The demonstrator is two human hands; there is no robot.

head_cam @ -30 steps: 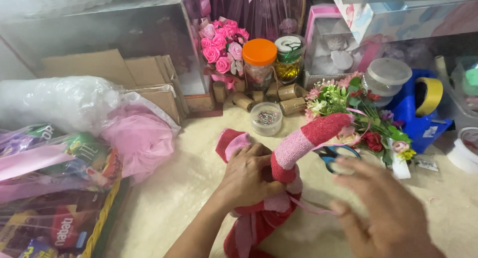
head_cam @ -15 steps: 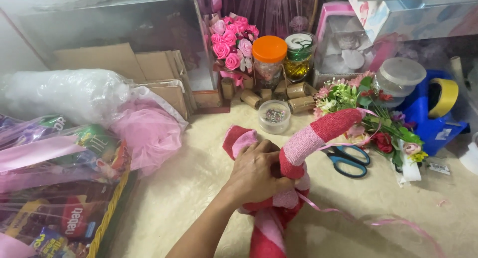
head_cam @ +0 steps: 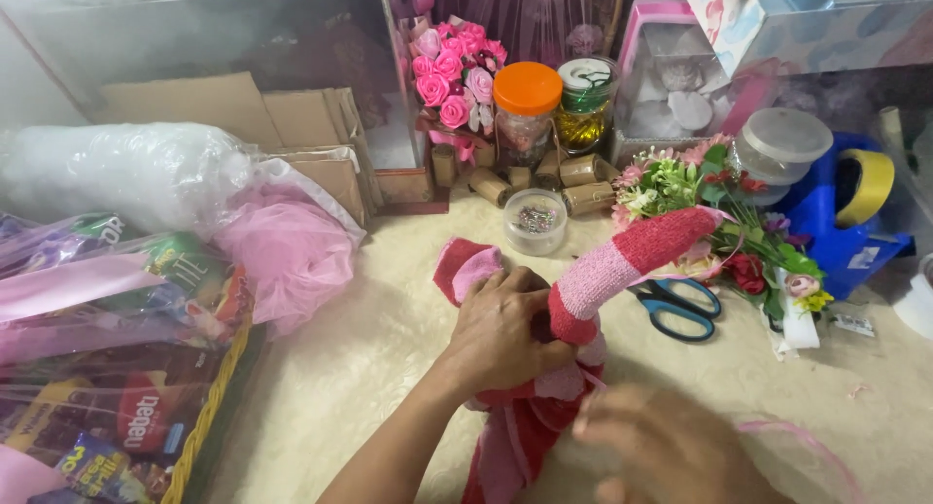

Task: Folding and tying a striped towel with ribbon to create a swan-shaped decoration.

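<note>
Red-and-pink striped knitted fabric figure, soft and bent into an arch, lies on the cream textured tabletop, in front of the small clear round pin container and left of the blue-handled scissors. Left hand: fingers curled and clamped on the figure's middle. Right hand: blurred at the lower edge, just beside the figure's lower end; cannot tell whether its fingers are apart or together.

Handling, judged: light, limp, compressible cloth, not slippery and not fragile. It will sag unless gripped at the bunched waist where the left hand sits.

Versus half a second ago: the right hand has come into view; the left-hand grip is unchanged; the scissors have not moved.
</note>
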